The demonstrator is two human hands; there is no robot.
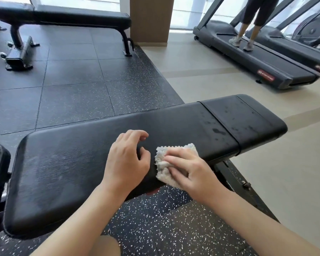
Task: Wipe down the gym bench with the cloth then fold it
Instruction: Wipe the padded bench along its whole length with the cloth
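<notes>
Now | cloth (171,163) is pressed under right hand (188,172) on surface (67,163) | unwiped droplets (218,131) at 2 o'clock, along long axis | left hand (127,159) loosely curled, empty

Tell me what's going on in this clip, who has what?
A person is wiping a black gym bench in a gym. The right hand presses a small white cloth onto the near edge of the pad, fingers curled over it. The left hand rests beside it on the pad, holding nothing. Wet spots show on the bench's far-right section, so wiping isn't finished. The cloth is bunched, not folded.
</notes>
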